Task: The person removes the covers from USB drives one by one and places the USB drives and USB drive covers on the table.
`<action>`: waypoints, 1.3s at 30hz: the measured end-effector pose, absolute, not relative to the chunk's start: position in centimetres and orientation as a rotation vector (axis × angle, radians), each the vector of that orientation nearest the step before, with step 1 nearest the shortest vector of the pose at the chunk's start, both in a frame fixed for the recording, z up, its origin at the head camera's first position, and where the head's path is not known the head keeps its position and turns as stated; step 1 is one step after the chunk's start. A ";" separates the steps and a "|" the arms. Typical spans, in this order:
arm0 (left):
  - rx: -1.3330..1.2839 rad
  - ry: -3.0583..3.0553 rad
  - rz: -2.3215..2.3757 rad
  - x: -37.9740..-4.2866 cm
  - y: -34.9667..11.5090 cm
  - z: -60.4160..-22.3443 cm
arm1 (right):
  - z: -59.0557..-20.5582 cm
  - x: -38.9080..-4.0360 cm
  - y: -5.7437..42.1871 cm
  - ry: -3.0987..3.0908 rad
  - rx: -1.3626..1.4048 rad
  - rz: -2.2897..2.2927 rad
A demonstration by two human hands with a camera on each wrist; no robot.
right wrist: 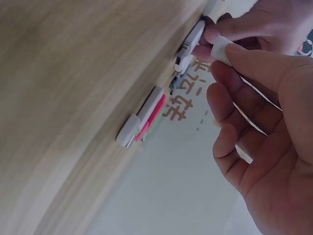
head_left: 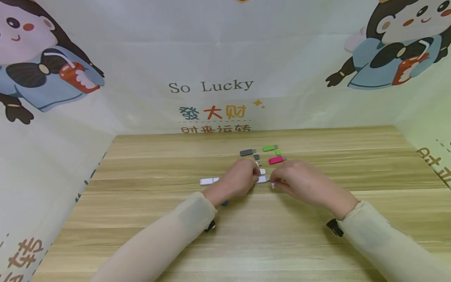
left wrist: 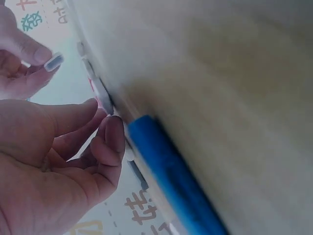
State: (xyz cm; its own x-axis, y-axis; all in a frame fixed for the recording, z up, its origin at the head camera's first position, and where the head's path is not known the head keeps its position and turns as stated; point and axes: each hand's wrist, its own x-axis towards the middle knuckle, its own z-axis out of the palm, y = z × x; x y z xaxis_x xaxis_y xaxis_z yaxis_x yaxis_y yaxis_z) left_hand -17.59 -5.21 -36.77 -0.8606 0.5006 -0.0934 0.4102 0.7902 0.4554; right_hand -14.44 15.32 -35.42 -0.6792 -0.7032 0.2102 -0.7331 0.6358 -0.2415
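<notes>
My left hand (head_left: 243,176) pinches the near end of a white USB stick (head_left: 261,179) lying low at the table, its metal plug facing right. Between thumb and finger, my right hand (head_left: 299,180) holds a small white cap (right wrist: 221,50), just off the plug and apart from it. The left wrist view shows the cap's hollow side. Under the left wrist lies a blue USB stick (left wrist: 168,176), mostly hidden in the head view. Another white USB stick (head_left: 209,181) lies left of the left hand, partly covered by it.
Beyond the hands lie a grey USB stick (head_left: 247,152), a dark grey cap (head_left: 256,157), a green USB stick (head_left: 270,148), a green cap (head_left: 278,152) and a pink USB stick (head_left: 276,160). A white piece (head_left: 262,171) shows between the hands. Printed cloth (head_left: 218,58) surrounds the wooden table (head_left: 141,164).
</notes>
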 end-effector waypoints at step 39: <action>0.508 3.007 0.801 -14.3 -13.8 -33.0 | -36.9 -16.4 13.8 -2.933 1.206 0.439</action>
State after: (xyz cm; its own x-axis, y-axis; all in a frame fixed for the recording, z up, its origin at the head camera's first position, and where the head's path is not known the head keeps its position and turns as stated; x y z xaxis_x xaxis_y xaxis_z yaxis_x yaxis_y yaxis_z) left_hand -14.26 -13.85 -33.00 -0.9480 0.3044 0.0925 0.3101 0.8190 0.4828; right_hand -16.39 13.79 -36.88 -0.7146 -0.6979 0.0480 -0.6814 0.6788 -0.2739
